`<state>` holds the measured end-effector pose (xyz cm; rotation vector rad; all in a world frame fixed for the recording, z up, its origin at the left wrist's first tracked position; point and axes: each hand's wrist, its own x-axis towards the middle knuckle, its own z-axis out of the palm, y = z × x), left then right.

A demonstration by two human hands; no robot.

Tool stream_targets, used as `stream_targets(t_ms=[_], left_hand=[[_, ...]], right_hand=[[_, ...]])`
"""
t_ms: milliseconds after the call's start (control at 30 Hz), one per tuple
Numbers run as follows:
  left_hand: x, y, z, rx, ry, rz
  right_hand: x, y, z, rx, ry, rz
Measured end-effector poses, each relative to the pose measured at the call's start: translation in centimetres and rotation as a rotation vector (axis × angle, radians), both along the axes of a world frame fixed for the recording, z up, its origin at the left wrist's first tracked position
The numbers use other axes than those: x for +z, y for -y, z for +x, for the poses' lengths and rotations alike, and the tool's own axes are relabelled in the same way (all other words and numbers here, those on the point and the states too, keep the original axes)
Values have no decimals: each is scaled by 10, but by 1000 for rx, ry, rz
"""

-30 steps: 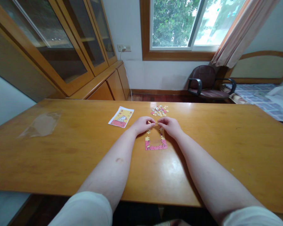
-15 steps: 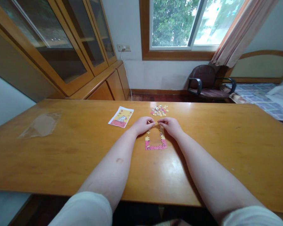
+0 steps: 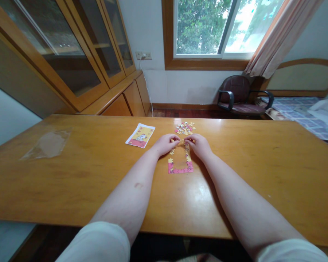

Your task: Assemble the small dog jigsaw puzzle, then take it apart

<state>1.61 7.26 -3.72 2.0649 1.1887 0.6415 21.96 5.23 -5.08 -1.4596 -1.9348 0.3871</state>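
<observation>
A jigsaw puzzle frame (image 3: 180, 170) of joined pink and yellow edge pieces lies on the table, with bare wood showing inside it. Over its far left corner, my left hand (image 3: 166, 144) is closed in a pinch. My right hand (image 3: 199, 145) pinches at the far right corner. Between the two sets of fingertips is a small yellow puzzle piece strip (image 3: 182, 141), held from both ends; the fingers hide parts of it. Just beyond my hands lies a pile of loose puzzle pieces (image 3: 185, 128).
Left of my hands lies a picture card (image 3: 140, 135) with a white animal on yellow and pink. A clear plastic bag (image 3: 49, 144) rests on the table's (image 3: 98, 185) far left. Past the table stand a glass-door cabinet (image 3: 71, 69) and a chair (image 3: 239, 94).
Both hands have lifted very slightly away from me with the yellow strip, which now looks thinner and tilted. The card, the pile and the puzzle's near side have not moved.
</observation>
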Motion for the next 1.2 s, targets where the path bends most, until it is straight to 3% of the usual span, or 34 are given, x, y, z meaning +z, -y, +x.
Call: stream_targets(t_ms=[167,300,500,1200], left_hand=[[-1,-5,-3,-4,-72,183],[-3,-5,-5,-39,-171,263],[-4,-2,-2,-76,-293,201],[-8,-6,-5,-62,-322,221]], right_hand=[[-5,-4,2,-136,14,-73],[-8,-7,2,-131,70,-93],[-9,-6,0,-121,153,-88],[0,0,1,-151,164,-98]])
